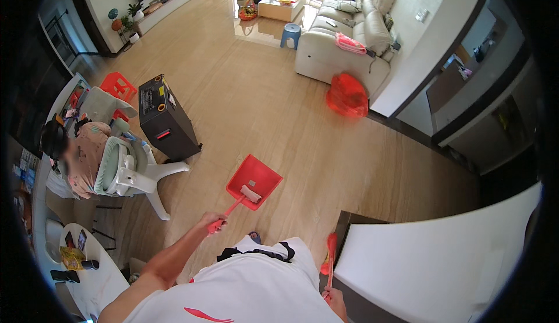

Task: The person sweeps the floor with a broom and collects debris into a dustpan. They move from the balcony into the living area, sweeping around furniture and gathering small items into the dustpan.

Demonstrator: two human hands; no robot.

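Note:
My left hand (213,223) grips the handle of a red plastic dustpan (266,179) in front of me. A pale strip and a small greyish piece show inside the pan near its handle. At my right side, my right hand (334,302) holds the stick of a red broom (331,253). Its bristle end sits beside the dark base of a white cabinet (436,262); whether it touches the floor there I cannot tell.
A person (89,157) sits at left by a white-and-green high chair (126,170). Close by stand a dark wheeled box (174,126) and a red stool (119,86). A red plastic bag (347,96) rests against the sofa (336,56), near a blue stool (291,35). A marble-topped table (98,279) stands lower left.

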